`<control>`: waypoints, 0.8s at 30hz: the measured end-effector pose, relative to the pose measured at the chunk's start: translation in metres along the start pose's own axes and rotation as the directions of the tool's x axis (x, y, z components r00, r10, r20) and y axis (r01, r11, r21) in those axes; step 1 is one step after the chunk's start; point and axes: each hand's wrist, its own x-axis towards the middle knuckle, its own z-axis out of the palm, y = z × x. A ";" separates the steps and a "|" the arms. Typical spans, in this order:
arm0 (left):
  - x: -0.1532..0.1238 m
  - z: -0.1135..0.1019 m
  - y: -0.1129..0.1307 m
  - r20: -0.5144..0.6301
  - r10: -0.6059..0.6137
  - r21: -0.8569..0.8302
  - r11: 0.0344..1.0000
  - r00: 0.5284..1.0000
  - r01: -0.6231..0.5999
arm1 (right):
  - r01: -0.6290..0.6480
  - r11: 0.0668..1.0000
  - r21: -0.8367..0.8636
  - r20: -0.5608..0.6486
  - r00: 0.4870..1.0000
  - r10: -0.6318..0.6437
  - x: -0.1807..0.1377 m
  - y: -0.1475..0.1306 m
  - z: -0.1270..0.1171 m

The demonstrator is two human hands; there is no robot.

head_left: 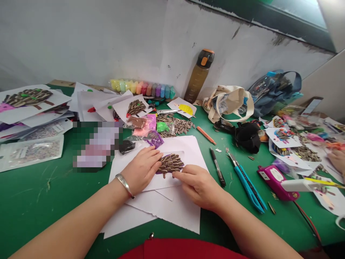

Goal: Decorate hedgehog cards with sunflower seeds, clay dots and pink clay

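A hedgehog picture [170, 163] lies on white paper in front of me, its back covered in striped sunflower seeds with purple clay at the edge and a small brown leg below. My left hand [144, 166] lies flat on the sheet, fingers stretched out and touching the picture's left side. On the lower right, the index finger of my right hand [198, 185] presses at the picture's bottom edge. Its other fingers are curled in, and no tool shows in them. Loose white sheets [172, 212] are layered underneath.
Behind the paper are a seed pile [179, 126] and clay packets [136, 122]. To the right lie an orange stick [206, 135], a pen [217, 167], a blue utility knife [248, 185] and a pink glue gun [279, 181]. A bottle [198, 77] stands by the wall. Another person's hand [336, 158] shows far right.
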 end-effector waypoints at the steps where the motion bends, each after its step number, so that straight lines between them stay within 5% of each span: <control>1: 0.000 0.000 0.000 0.000 -0.002 -0.001 1.000 1.000 0.002 | 0.008 1.000 -0.016 0.007 1.000 -0.007 0.000 -0.001 0.001; 8: -0.001 0.003 0.001 -0.007 0.002 0.009 1.000 1.000 -0.002 | 0.053 0.987 -0.153 0.091 0.995 -0.040 0.007 -0.011 0.012; 24: 0.000 0.002 0.003 -0.015 0.031 0.036 0.999 0.999 -0.030 | 0.063 0.981 -0.184 0.147 0.989 -0.036 0.009 -0.011 0.015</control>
